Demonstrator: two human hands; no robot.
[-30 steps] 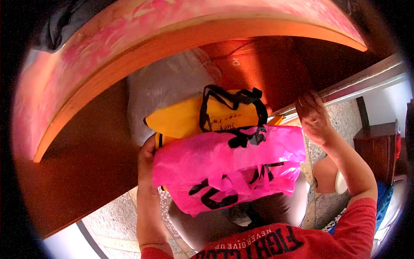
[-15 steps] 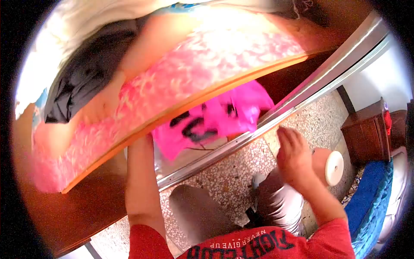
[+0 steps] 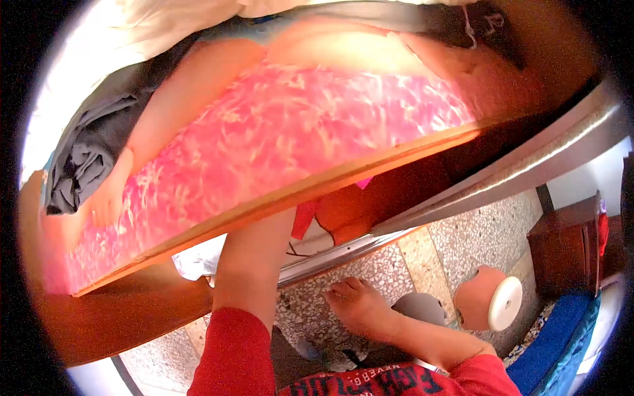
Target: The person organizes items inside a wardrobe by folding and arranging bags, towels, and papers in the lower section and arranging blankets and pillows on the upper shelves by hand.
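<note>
Since the earlier frame, the pink bag (image 3: 364,183) has gone deeper under the patterned board (image 3: 277,138), and we now see only a small pink patch of it below the board's wooden edge. Our right hand (image 3: 356,305) has moved inward and hovers over the speckled floor (image 3: 462,231), fingers slightly bent and holding nothing, near the metal rail (image 3: 330,257). We reach our left forearm (image 3: 254,251) in beneath the board; it hides our left hand, so we cannot tell whether that one grips anything. Our hands are apart. Clear plastic (image 3: 198,259) lies just beside our left forearm, and dark cloth (image 3: 86,165) rests on the board's far left.
</note>
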